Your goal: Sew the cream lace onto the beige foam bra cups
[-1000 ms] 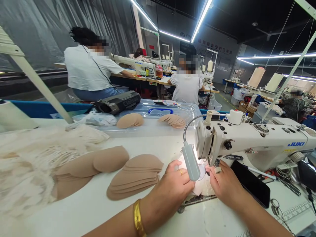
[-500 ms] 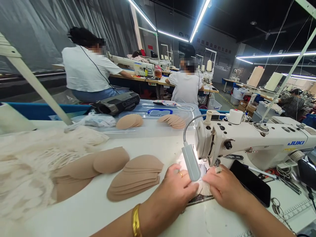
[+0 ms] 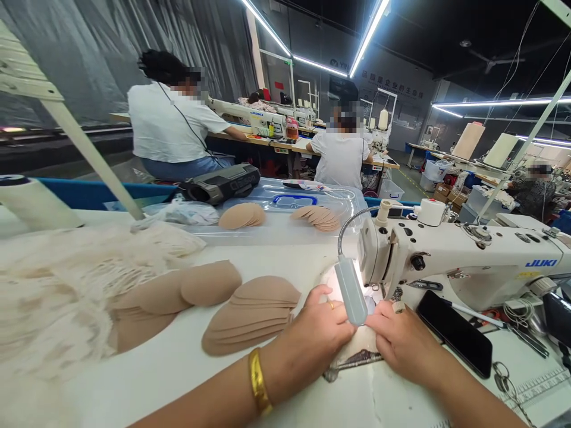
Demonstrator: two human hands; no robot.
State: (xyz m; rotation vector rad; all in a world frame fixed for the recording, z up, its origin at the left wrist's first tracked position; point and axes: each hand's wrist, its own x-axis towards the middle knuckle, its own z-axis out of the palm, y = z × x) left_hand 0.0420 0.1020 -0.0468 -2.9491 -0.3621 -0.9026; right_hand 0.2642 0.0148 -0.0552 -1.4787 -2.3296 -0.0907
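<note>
My left hand [image 3: 322, 324] rests on the bed of a white sewing machine [image 3: 437, 246], fingers bent and closed at a small piece of pale fabric [image 3: 370, 302]. From the other side, my right hand [image 3: 404, 336] pinches the same fabric with thumb and forefinger. A grey gooseneck lamp head [image 3: 351, 291] hangs in front and hides much of the fabric and the needle area. To the left of my left hand lies a fanned stack of beige oval pads [image 3: 252, 315]. More beige pads [image 3: 212, 282] lie beyond it, partly beside cream lace fabric [image 3: 53, 285].
A black phone [image 3: 455, 333], scissors [image 3: 502, 377] and a ruler [image 3: 539, 386] lie at the right. Behind the table stands a clear plastic box [image 3: 276, 229] with two pad stacks on its lid. A thread cone [image 3: 35, 202] stands at left. Co-workers sit at machines beyond.
The view has shifted slightly, so most things sit a little farther right. Both hands stay at the fabric by the needle area; less of the pale fabric shows between them.
</note>
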